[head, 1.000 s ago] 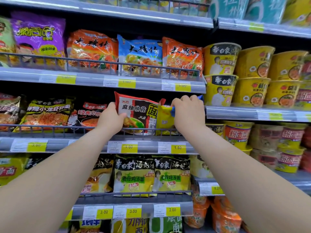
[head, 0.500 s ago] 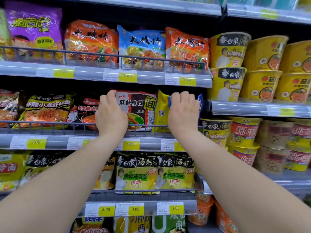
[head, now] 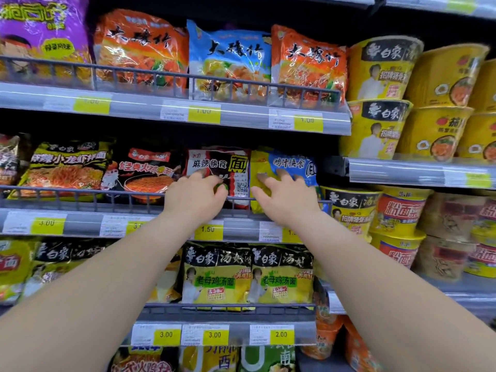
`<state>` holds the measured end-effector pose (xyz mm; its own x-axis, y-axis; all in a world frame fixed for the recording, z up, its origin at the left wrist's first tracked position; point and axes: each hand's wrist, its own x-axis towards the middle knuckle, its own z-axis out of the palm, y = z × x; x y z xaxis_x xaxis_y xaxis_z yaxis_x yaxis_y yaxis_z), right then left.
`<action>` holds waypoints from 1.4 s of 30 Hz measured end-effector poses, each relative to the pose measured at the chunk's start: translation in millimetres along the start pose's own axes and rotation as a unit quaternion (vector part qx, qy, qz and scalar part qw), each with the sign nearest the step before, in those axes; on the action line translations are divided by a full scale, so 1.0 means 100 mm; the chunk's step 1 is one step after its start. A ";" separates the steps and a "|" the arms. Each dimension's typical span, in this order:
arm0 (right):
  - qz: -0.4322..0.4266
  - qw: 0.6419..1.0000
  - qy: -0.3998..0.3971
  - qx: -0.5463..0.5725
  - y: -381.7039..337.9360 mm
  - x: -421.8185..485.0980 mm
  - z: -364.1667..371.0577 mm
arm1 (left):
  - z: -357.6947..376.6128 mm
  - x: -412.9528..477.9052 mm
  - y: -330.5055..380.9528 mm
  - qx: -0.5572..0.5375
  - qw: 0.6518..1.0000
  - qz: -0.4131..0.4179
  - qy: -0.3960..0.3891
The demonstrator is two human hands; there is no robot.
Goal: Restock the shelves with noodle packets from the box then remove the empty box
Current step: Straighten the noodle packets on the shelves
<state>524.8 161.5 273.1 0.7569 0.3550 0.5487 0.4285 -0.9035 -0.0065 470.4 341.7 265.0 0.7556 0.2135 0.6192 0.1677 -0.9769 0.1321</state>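
1. Noodle packets, the task's goods: a red-and-black noodle packet (head: 218, 162) and a yellow-and-blue noodle packet (head: 288, 163) stand upright just behind the wire rail (head: 94, 191) of the middle shelf. They are side by side and touching, near the rail's right end.
2. Left hand (head: 194, 197): it reaches across the rail. Its loosely bent fingers rest by their tips on the lower face of the red-and-black noodle packet, with the thumb held apart and nothing enclosed.
3. Right hand (head: 285, 197): it also reaches across the rail. Its fingers are spread wide, with the tips pressing the front of the yellow-and-blue noodle packet, and it grasps nothing.
4. Behind the rail, left of the hands: a black packet (head: 146, 170) printed with red noodles, then a yellow-and-black packet (head: 67, 167).
5. Directly below the rail: a strip of yellow price labels (head: 208, 230), one reading 1.50. Further below are two matching black-topped yellow packets (head: 217, 275), side by side.
6. Above the rail: an upper shelf carrying a blue packet (head: 228, 60) between two orange packets (head: 139, 49), with a purple packet (head: 40, 36) at the far left.
7. Beyond the rail's right end: stacked noodle cups (head: 349, 210), with yellow bowls (head: 381, 68) stacked higher up.
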 end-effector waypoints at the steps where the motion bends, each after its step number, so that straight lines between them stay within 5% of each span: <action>1: -0.002 1.000 -0.001 -0.004 0.00 -0.02 0.03 | 0.02 0.00 0.00 0.008 1.000 0.001 0.006; 5: 0.008 1.000 0.020 -0.013 -0.02 -0.08 0.11 | 0.07 -0.04 0.00 0.031 0.998 0.013 0.044; 11: -0.035 0.976 0.198 0.077 -0.13 -0.63 0.21 | 0.07 -0.51 -0.04 -0.068 0.982 0.110 0.139; 22: -0.001 0.993 0.046 0.105 -0.85 -2.10 0.42 | 0.14 -2.04 -0.73 -0.135 0.983 0.126 0.014; 31: 0.008 0.991 -0.004 0.133 -2.35 -3.17 0.67 | -0.36 -3.53 -2.04 -0.131 0.983 0.064 -0.108; 42: -0.038 0.973 -0.091 0.211 -3.54 -3.37 1.03 | -0.45 -4.17 -3.22 -0.110 0.979 -0.035 -0.170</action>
<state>168.8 386.6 4.0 0.7734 0.4880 0.4046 0.6219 -0.7077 -0.3352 72.7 567.4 -1.5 0.9203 0.2332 0.3141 0.1153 -0.9289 0.3518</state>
